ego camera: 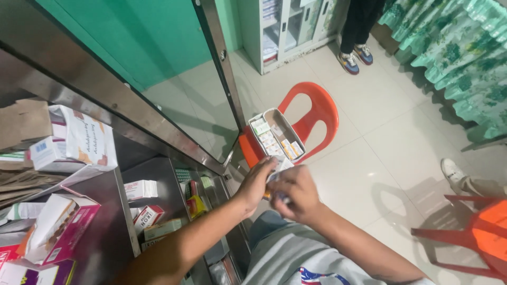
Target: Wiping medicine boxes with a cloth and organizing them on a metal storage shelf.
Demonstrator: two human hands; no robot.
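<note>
My left hand [257, 182] and my right hand [297, 194] meet in front of my chest, both pinching a small white packet [281, 166] between the fingertips. Just beyond them an open grey cardboard tray [293, 129] with several small medicine boxes rests on the seat of an orange plastic chair [317, 108]. My right fingers curl tightly around the lower end of the packet, and part of it is hidden by them.
A metal shelf cabinet [100, 206] at left holds pink, white and red medicine boxes [63, 227]. A glass door with a metal frame [224, 63] stands ahead. Another orange chair [475, 237] is at right. A person's feet [355, 57] stand near a white cabinet [282, 29].
</note>
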